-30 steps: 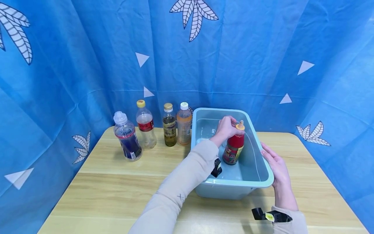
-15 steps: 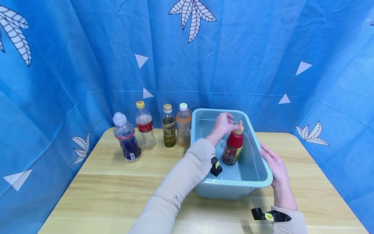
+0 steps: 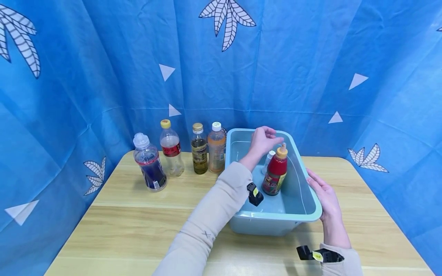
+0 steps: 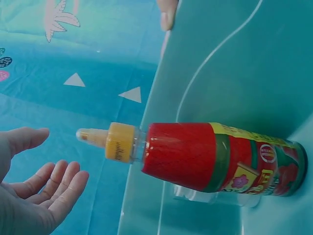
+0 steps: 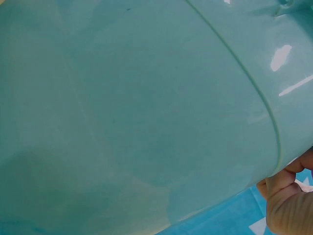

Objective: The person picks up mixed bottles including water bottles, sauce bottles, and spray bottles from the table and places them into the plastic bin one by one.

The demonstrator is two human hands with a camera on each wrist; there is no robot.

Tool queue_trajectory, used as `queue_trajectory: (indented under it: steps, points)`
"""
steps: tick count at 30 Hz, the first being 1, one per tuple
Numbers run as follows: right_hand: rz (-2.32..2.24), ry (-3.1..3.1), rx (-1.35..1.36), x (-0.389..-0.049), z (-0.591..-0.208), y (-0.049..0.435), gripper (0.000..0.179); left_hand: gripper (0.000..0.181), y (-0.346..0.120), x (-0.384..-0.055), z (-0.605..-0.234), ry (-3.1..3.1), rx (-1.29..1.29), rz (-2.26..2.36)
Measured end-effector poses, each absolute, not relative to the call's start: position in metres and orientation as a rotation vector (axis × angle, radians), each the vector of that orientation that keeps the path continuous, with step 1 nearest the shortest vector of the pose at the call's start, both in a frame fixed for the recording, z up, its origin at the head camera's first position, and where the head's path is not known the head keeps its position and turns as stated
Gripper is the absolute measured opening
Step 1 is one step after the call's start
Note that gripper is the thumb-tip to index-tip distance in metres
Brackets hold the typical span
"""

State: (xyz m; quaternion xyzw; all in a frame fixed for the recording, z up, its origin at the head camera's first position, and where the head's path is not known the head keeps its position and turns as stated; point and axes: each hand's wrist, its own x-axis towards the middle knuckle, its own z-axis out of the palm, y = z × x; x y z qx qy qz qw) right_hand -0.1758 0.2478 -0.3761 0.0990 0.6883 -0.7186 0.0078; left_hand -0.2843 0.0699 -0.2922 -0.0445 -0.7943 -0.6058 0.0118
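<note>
A sauce bottle (image 3: 274,172) with a red body and a yellow nozzle cap stands upright in the light blue plastic basin (image 3: 276,226). My left hand (image 3: 263,142) is above it with fingers apart. In the left wrist view, a gap shows between that hand (image 4: 41,181) and the nozzle tip of the sauce bottle (image 4: 181,156). Beside the sauce bottle is a clear bottle (image 3: 268,161) with a white cap, partly hidden by it. My right hand (image 3: 324,195) grips the basin's right rim; in the right wrist view its fingers (image 5: 283,186) curl at the edge.
Left of the basin stand a bottle of dark purple drink (image 3: 150,165), a yellow-capped bottle with a red label (image 3: 172,147), a gold-capped bottle (image 3: 200,149) and an orange bottle (image 3: 216,149). A blue curtain (image 3: 293,57) hangs behind the wooden table (image 3: 138,230).
My left hand has let go of the sauce bottle's cap and moved up and slightly left. The clear bottle's white cap has come into view. The right hand stays on the rim.
</note>
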Motion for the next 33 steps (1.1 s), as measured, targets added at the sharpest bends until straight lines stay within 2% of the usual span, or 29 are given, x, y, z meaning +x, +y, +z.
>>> queue_trajectory:
  steps: [9, 18, 33]
  points:
    - [-2.239, 2.127, 0.321, -0.176, -0.376, 0.249, 0.063, 0.018, 0.062, -0.278, -0.281, -2.371, -0.228, -1.944]
    - [-2.210, 2.126, 0.356, -0.176, -0.375, 0.249, 0.065, 0.022, 0.045, -0.266, -0.266, -2.268, -0.339, -2.074]
    - [-2.251, 2.125, 0.326, -0.176, -0.376, 0.248, 0.062, 0.026, 0.008, -0.254, -0.264, -2.201, -0.475, -2.066]
